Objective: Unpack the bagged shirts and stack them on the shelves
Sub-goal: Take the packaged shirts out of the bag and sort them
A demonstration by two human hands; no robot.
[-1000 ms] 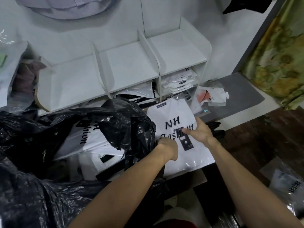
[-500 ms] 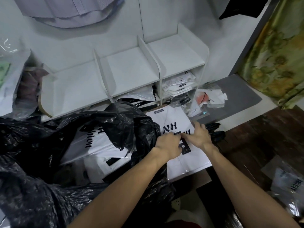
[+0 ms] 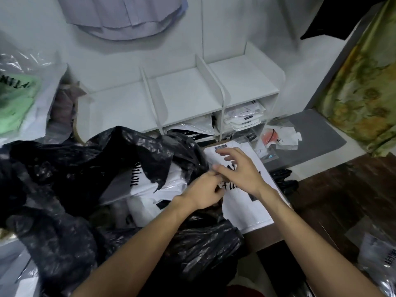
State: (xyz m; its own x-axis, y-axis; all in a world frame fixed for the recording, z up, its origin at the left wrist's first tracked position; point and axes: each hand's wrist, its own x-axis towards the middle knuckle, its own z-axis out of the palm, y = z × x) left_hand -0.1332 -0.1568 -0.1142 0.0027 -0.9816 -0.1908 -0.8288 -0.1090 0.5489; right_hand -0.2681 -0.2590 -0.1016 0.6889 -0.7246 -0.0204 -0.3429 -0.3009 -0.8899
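Note:
A white bagged shirt with black lettering lies flat on a cardboard box in front of the white shelf unit. My left hand is curled at the shirt's left edge and pinches its wrapping. My right hand is over the lettering with fingers spread. To the left, a big black plastic bag holds more white bagged shirts. A stack of bagged shirts fills the lower right cubby. The top compartments hold nothing.
A clear packet with an orange item lies on a grey mat to the right of the shelves. A green bagged shirt sits far left. A floral curtain hangs at right. Packets lie on the dark floor.
My left hand has moved up to the shirt's left edge beside the right hand. My right hand has left the black tag and shifted up and left, fingers now spread.

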